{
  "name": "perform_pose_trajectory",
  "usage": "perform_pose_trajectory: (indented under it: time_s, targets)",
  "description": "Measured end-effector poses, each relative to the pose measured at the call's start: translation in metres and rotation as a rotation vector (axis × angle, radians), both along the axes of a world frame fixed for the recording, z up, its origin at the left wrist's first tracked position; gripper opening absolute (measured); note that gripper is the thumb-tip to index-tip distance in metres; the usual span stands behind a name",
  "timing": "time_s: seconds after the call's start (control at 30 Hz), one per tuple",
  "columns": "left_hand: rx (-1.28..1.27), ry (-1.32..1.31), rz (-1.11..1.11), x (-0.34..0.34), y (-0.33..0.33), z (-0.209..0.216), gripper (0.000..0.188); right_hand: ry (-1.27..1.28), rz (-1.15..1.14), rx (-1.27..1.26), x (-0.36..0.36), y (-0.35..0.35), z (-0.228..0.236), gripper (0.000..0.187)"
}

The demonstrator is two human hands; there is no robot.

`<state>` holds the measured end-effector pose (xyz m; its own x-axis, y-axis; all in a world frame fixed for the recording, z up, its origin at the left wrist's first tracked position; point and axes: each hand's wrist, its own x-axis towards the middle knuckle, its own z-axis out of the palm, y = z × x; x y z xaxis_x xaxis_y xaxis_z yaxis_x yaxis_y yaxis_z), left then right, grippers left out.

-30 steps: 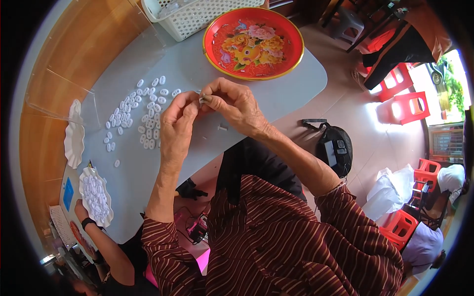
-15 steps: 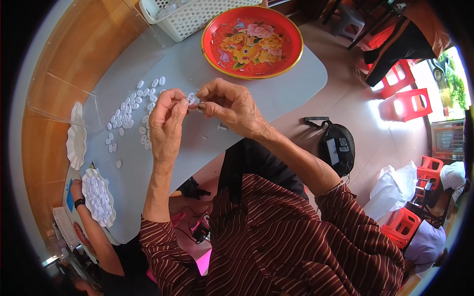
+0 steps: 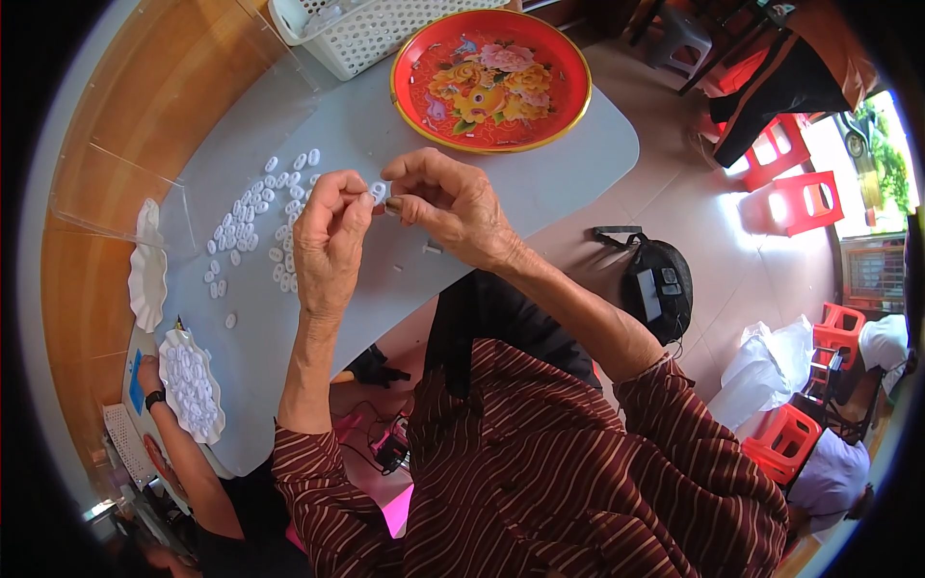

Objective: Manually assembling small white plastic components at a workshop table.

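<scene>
Above the grey table, a small white oval plastic piece (image 3: 379, 190) with holes is pinched at its edge by my left hand (image 3: 330, 231), thumb against bent fingers. Close to its other side, my right hand (image 3: 451, 207) has its thumb and forefinger curled together; whether they grip something tiny is too small to tell. Loose white oval pieces (image 3: 239, 229) of the same kind lie scattered left of my left hand. Beyond my hands lies a round red tray (image 3: 414, 106) with a gold rim and flower pattern, a few tiny white bits on it.
A white perforated basket (image 3: 356, 46) stands at the far edge. Left are a wavy white dish (image 3: 147, 275) and another dish (image 3: 220, 424) heaped with white pieces, beside a co-worker's arm (image 3: 193, 462). Small white bits (image 3: 432, 249) lie near the table's front edge.
The white oval piece now shows more of its face between my fingertips. My right fingertips have shifted slightly around it; my left hand has barely moved.
</scene>
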<state>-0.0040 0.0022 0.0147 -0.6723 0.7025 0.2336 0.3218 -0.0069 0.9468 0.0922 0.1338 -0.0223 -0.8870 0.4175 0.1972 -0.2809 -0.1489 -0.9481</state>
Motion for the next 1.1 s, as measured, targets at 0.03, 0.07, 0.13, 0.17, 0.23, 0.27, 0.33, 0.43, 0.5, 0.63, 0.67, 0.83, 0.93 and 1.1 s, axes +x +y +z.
perform_pose_trajectory:
  time_s: [0.03,0.07,0.13,0.17,0.23,0.27,0.33,0.43,0.5,0.63,0.67,0.83,0.93,1.1]
  targets:
    - [-0.018,0.036,0.007,0.000,0.000,0.001,0.012,-0.001,0.000,0.000,0.000,0.000,0.001,0.024]
    - [-0.036,0.072,0.013,0.000,0.001,0.001,0.012,-0.002,-0.001,-0.005,0.000,-0.001,0.002,0.023]
    - [-0.055,0.087,0.002,-0.003,0.001,0.000,0.012,-0.003,-0.003,-0.010,0.001,-0.001,0.005,0.022]
    - [-0.073,0.103,-0.010,-0.004,0.001,0.000,0.011,-0.011,-0.010,0.008,0.002,-0.001,0.007,0.021]
    - [-0.094,0.102,-0.030,-0.003,0.000,0.000,0.011,-0.019,-0.020,0.027,0.003,-0.001,0.008,0.021]
    - [-0.115,0.102,-0.049,-0.003,0.001,0.001,0.011,-0.023,-0.016,0.028,0.003,-0.001,0.009,0.020]
    - [-0.113,0.096,-0.068,-0.006,0.001,0.004,0.011,-0.026,-0.010,0.028,0.003,0.000,0.009,0.019]
    - [-0.077,0.077,-0.059,-0.003,0.004,0.004,0.013,-0.009,-0.014,0.033,0.002,-0.001,0.009,0.017]
    - [-0.041,0.063,-0.036,0.002,0.005,0.004,0.014,0.021,-0.039,-0.039,0.002,-0.001,0.009,0.015]
    - [-0.163,0.164,-0.044,0.007,0.005,-0.001,0.021,0.029,-0.031,-0.040,0.002,-0.001,0.008,0.014]
    - [-0.200,0.226,-0.022,0.008,0.005,-0.002,0.023,0.016,-0.029,-0.034,0.001,-0.001,0.009,0.014]
    - [-0.195,0.167,0.024,0.008,0.005,-0.001,0.028,0.002,0.024,-0.057,0.002,-0.002,0.010,0.015]
    - [-0.202,0.151,0.029,0.010,0.006,0.001,0.030,0.021,0.032,-0.047,0.002,-0.001,0.008,0.017]
    - [-0.227,0.171,0.020,0.007,0.004,-0.001,0.027,0.022,0.030,-0.054,0.003,-0.002,0.008,0.019]
